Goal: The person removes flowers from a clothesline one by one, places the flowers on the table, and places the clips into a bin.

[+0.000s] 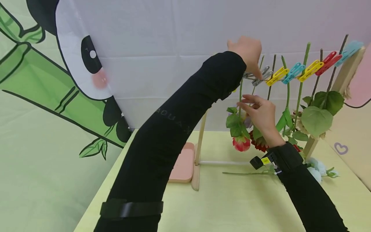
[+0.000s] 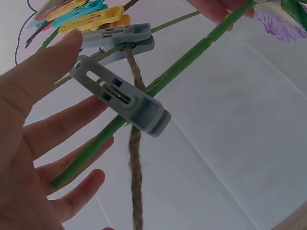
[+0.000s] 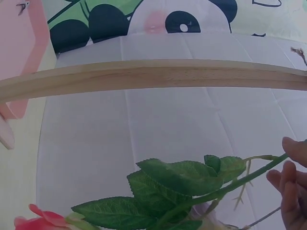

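My left hand (image 1: pixel 246 53) is raised at the twine (image 2: pixel 136 177), its thumb and spread fingers around a grey clothespin (image 2: pixel 122 98). That clothespin sits across the twine and a green stem, whose end passes in front of the fingers. Lower down, my right hand (image 1: pixel 262 114) pinches the stem (image 3: pixel 230 188) of an artificial rose between thumb and fingertips. The pinkish-red rose bloom (image 1: pixel 241 143) hangs head down below green leaves (image 3: pixel 177 179). A second grey clothespin (image 2: pixel 120 36) grips the twine just behind the first.
Yellow, blue and red clothespins (image 1: pixel 329 63) hold more upside-down flowers along the twine to the right. The wooden rack has a post (image 1: pixel 201 138) at left and another at right. A pink tray (image 1: pixel 183 164) and loose pale-blue flowers (image 1: pixel 316 169) lie on the table.
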Demonstrator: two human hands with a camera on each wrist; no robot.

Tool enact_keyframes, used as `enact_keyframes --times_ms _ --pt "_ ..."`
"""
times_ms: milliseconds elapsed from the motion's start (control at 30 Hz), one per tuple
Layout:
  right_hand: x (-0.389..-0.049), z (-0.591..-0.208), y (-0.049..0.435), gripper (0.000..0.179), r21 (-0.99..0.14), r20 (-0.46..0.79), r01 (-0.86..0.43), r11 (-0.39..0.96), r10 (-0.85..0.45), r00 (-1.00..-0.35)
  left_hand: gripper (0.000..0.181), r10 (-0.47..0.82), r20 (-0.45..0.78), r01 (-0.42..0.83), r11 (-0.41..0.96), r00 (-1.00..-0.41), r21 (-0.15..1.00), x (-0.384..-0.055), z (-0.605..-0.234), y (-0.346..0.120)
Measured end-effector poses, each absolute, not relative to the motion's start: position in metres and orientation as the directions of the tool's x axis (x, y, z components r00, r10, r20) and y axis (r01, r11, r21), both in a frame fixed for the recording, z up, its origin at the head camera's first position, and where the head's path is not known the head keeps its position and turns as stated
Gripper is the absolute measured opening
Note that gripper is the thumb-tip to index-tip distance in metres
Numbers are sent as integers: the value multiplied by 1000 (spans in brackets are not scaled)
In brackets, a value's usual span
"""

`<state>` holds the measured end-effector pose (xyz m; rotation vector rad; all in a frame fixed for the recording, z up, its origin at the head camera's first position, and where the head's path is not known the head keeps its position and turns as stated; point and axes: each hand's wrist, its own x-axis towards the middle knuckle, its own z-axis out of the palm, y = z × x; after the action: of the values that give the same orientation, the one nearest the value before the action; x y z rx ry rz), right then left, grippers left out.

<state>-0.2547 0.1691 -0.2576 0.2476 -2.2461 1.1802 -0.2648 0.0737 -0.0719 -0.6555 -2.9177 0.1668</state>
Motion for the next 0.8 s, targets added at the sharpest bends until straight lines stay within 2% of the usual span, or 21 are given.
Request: enact_keyframes --times_ms 100,233,400,800 --pt "-256 -257 167 39 -718 540 -398 571 96 -836 27 445 91 427 889 -891 -166 -265 -74 75" --pt "-257 -256 166 38 -736 515 -400 546 68 -855 21 477 68 467 875 -876 -126 -268 -74 74" --pt "-257 -257 167 34 -719 544 -430 546 57 -837 22 506 51 501 861 -861 -93 -272 -73 77" --pt "-256 -258 169 31 -699 577 -464 544 47 -815 19 534 60 525 843 -843 -118 -270 -69 78"
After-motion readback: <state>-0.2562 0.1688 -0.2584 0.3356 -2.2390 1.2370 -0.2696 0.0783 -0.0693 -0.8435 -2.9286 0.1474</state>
